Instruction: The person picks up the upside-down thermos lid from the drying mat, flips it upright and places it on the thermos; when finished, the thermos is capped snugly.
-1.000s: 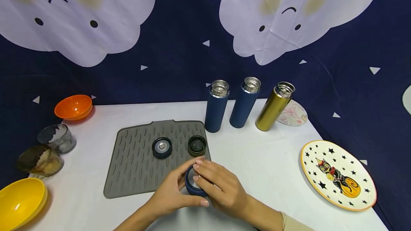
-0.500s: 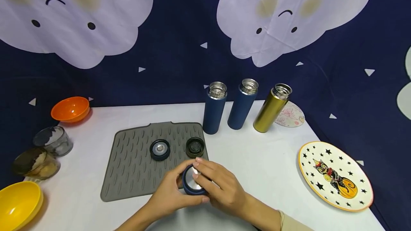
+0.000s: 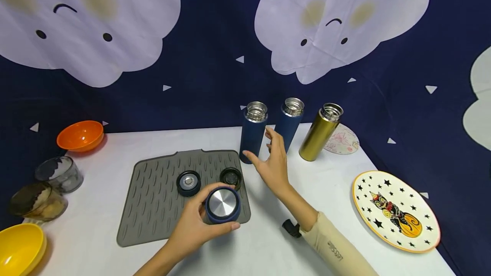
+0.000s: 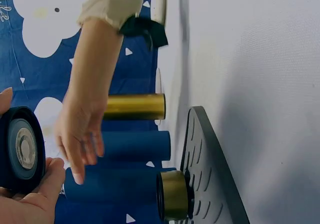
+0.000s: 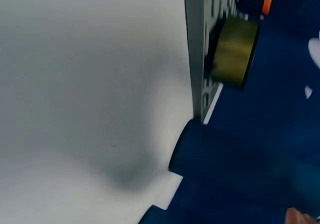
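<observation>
Head view: left hand (image 3: pixel 192 229) gripping a navy lid (image 3: pixel 222 205), steel face up, over the near right corner of the grey mat (image 3: pixel 153 208); right hand (image 3: pixel 272 163) released, fingers spread, just short of the left navy flask (image 3: pixel 253 133).

Left wrist view: lid (image 4: pixel 21 149) pinched between thumb and fingers; right hand (image 4: pixel 80 131) loose before the flasks; gold lid (image 4: pixel 175 195) standing on the mat (image 4: pixel 215 184).

Right wrist view: only a fingertip (image 5: pixel 300 216) visible near the flask (image 5: pixel 240 159); grasp not discernible here.

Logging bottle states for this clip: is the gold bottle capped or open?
Open. The gold bottle shows a bare steel mouth with no cap; a gold-sided cap lies on the grey mat.
</observation>
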Available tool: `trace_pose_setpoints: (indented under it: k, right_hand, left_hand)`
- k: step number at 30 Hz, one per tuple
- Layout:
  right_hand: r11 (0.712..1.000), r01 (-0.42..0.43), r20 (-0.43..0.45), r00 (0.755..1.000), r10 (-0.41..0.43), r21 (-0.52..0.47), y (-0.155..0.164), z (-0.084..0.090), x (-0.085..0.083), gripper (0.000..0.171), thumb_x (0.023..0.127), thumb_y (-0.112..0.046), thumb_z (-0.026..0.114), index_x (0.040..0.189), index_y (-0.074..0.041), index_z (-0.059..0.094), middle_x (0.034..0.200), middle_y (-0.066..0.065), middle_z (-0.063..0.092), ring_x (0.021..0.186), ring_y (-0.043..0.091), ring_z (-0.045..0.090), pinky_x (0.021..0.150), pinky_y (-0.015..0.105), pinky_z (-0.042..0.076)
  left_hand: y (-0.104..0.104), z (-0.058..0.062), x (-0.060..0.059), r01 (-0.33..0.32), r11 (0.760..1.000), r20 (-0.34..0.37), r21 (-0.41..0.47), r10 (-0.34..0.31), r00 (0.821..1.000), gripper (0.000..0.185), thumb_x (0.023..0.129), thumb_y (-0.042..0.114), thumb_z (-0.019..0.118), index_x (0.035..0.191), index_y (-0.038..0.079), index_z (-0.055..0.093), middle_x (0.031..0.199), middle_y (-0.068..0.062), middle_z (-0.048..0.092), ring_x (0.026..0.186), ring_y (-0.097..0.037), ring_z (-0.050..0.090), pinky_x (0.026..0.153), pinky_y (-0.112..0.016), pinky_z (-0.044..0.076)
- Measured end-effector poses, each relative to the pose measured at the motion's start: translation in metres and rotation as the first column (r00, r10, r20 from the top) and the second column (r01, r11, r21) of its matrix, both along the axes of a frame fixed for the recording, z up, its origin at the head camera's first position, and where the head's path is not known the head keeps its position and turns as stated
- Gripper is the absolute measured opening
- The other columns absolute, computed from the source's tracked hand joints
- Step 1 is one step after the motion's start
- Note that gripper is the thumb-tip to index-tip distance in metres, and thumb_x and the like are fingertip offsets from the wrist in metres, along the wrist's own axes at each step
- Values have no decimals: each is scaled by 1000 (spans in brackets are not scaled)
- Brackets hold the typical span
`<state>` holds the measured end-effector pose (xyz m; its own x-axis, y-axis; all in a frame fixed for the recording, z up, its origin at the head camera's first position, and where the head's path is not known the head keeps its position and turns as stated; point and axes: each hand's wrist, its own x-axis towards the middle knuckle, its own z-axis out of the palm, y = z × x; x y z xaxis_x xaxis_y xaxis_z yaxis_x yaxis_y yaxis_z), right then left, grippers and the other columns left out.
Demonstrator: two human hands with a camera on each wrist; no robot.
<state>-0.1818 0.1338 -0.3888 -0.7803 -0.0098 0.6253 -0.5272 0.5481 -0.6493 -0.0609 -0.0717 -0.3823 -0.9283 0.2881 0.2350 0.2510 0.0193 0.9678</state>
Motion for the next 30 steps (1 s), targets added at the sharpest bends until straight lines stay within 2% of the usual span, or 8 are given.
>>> trace_pose_setpoints:
  k: [3, 7, 12, 16, 19, 21, 26, 30]
  right_hand:
    - [991, 69, 134, 990, -54, -115, -3, -4, -19, 89, 75, -27, 88, 143, 2, 38, 139, 21, 46, 129, 34, 48, 101, 50, 46]
    - [975, 114, 225, 972, -69, -191, -8, -8, -40, 91, 74, -32, 88, 144, -4, 38, 140, 17, 49, 130, 32, 49, 103, 51, 43]
    - [967, 119, 286, 957, -51, -225, -13, -11, -54, 86, 76, -33, 86, 145, -8, 41, 137, 16, 57, 125, 35, 56, 102, 52, 46]
    - [964, 103, 268, 963, -35, -246, -9, -11, -55, 79, 76, -29, 86, 141, -8, 47, 131, 16, 61, 118, 37, 61, 97, 50, 51]
    - [961, 101, 227, 973, -42, -256, -2, -9, -45, 73, 74, -28, 87, 135, -9, 51, 126, 13, 63, 113, 33, 64, 93, 47, 53]
    - [965, 102, 209, 977, -51, -242, 4, -5, -31, 72, 74, -27, 88, 133, -10, 52, 124, 11, 64, 110, 30, 65, 90, 45, 54]
    - [975, 74, 202, 979, -30, -210, 18, 4, 19, 72, 72, -23, 89, 132, -11, 53, 121, 8, 66, 104, 26, 66, 87, 45, 53]
    - [981, 49, 222, 975, -6, -189, 25, 4, 53, 73, 71, -20, 89, 134, -12, 53, 122, 6, 65, 106, 25, 66, 88, 47, 54]
  left_hand:
    - [-1, -1, 1, -2, 1000, 13, 10, 2, 1000, 66, 73, 13, 89, 131, 19, 57, 134, 2, 60, 120, -21, 60, 98, -28, 51]
    - [-2, 0, 2, -4, 1000, 9, 9, 4, 1000, 66, 73, 13, 89, 131, 18, 57, 134, 2, 61, 119, -19, 61, 98, -27, 51]
    - [-3, 1, 1, -16, 1000, 12, 2, 16, 1000, 67, 72, 14, 89, 131, 13, 57, 132, 3, 61, 117, -18, 62, 96, -27, 52]
    - [-2, 3, -1, -17, 1000, 19, 4, 17, 1000, 68, 72, 13, 89, 132, 16, 57, 132, 2, 61, 115, -19, 62, 95, -28, 52]
    - [1, 7, -6, -1, 1000, -8, 11, 1, 1000, 67, 73, 13, 89, 132, 16, 57, 133, 1, 60, 116, -21, 62, 95, -29, 53]
    - [3, 11, -11, 10, 1000, -47, 15, -10, 999, 67, 74, 12, 88, 132, 14, 57, 133, -1, 60, 116, -22, 62, 96, -29, 53]
    - [8, 27, -25, 9, 1000, -127, 22, -6, 992, 67, 74, 10, 87, 133, 14, 55, 134, -4, 60, 116, -20, 61, 96, -28, 52]
    - [15, 43, -36, 8, 999, -144, 35, -3, 990, 68, 74, 8, 87, 133, 18, 56, 133, -2, 61, 117, -21, 61, 96, -29, 53]
